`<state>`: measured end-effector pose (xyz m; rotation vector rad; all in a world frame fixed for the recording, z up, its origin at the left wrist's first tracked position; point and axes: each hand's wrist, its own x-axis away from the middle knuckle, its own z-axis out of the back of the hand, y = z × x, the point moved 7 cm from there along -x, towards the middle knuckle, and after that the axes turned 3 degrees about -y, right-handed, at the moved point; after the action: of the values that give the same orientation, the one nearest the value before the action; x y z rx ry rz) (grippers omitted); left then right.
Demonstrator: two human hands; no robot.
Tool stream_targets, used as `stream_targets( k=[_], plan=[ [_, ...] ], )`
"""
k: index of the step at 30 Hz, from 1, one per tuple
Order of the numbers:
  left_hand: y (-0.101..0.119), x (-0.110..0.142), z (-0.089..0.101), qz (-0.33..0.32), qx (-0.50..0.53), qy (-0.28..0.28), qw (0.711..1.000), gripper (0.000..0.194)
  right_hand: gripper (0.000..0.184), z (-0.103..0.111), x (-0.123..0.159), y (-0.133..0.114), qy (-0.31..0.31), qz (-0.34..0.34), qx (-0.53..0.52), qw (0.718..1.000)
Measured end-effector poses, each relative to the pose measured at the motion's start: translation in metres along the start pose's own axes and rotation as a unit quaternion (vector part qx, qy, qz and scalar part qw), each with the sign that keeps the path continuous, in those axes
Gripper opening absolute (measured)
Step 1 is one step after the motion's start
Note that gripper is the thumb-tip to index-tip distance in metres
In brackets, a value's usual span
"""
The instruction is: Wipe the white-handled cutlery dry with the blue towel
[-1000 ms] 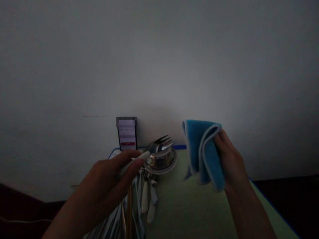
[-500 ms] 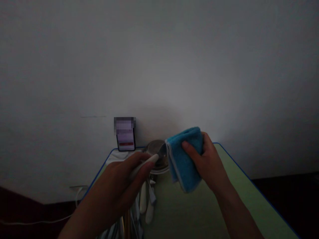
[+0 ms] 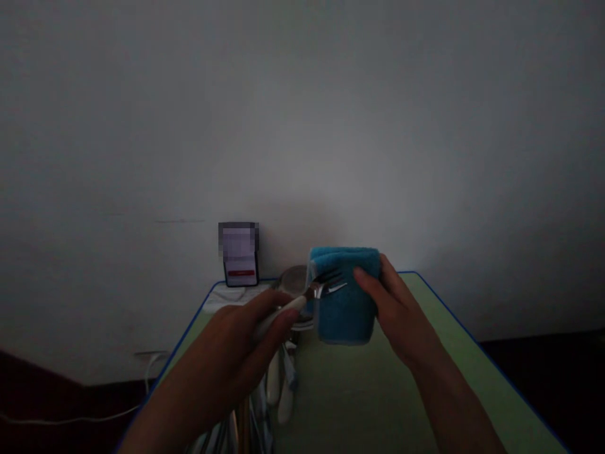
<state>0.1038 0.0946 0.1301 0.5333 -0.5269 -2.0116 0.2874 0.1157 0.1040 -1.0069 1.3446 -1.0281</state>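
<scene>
My left hand [image 3: 246, 334] is closed around the pale handle of a fork [image 3: 317, 290], whose metal tines point right. Those tines lie in front of a folded blue cloth [image 3: 347, 309]; whether they touch it I cannot tell. The cloth is gripped by my right hand [image 3: 390, 302], thumb on the near face and the other fingers mostly hidden behind. Behind the fork stands a round metal bowl or pot [image 3: 293, 280], partly covered by my left hand and the cloth. Below my left hand lie several pieces of cutlery with white handles [image 3: 285, 400].
A phone [image 3: 241, 258] leans upright against the wall at the table's back left, beside a white paper or cloth [image 3: 217, 299]. More long utensils [image 3: 243, 425] lie at the near left. The green table [image 3: 359, 403] has a blue edge. A white cable [image 3: 70, 420] runs at the left.
The fork's tines, hidden in the cloth before, now show in front of it. My right hand has turned the cloth more upright; my left hand has shifted slightly right.
</scene>
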Motion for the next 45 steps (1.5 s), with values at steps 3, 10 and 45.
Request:
stream_targets(
  k=[3, 10, 45],
  plan=[
    [-0.006, -0.002, 0.000, 0.007, 0.002, 0.000, 1.000, 0.028, 0.033, -0.003, -0.001, 0.005, -0.049, -0.029, -0.081, 0.995],
    [-0.007, -0.003, -0.006, 0.004, -0.001, 0.000, 1.000, 0.025, 0.022, -0.007, -0.005, 0.010, -0.074, -0.050, -0.147, 0.985],
    [0.002, -0.002, -0.010, 0.012, -0.033, -0.018, 0.999, 0.029, 0.034, 0.022, -0.009, 0.001, 0.076, 0.014, 0.134, 0.988]
  ],
)
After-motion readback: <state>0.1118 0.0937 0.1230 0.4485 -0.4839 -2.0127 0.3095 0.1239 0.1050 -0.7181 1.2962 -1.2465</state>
